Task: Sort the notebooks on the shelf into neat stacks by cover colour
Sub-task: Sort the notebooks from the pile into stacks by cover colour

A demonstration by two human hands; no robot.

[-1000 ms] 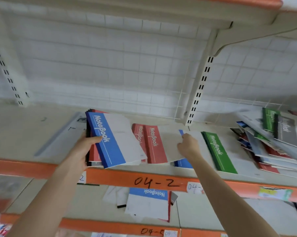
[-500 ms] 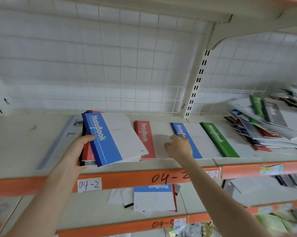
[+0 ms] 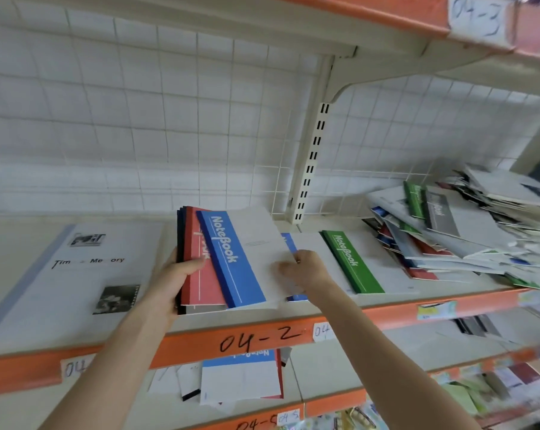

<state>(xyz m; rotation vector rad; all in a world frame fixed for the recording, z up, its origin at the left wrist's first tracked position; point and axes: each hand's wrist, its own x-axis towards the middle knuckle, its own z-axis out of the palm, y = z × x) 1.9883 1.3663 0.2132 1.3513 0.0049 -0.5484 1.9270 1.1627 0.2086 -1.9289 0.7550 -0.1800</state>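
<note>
Over the orange-fronted cream shelf, a fanned handful of thin notebooks (blue-banded white one on top) is gripped along its spines by the left hand; its top cover's edge is pinched by the right hand. Beyond, a green-banded white notebook is laid flat beside an untidy notebook heap.

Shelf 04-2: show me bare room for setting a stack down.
Bare shelf lies left of the Time Memory book; a narrow strip runs between that book and the held stack. Crowded rightward: the green notebook, then the loose pile.
</note>
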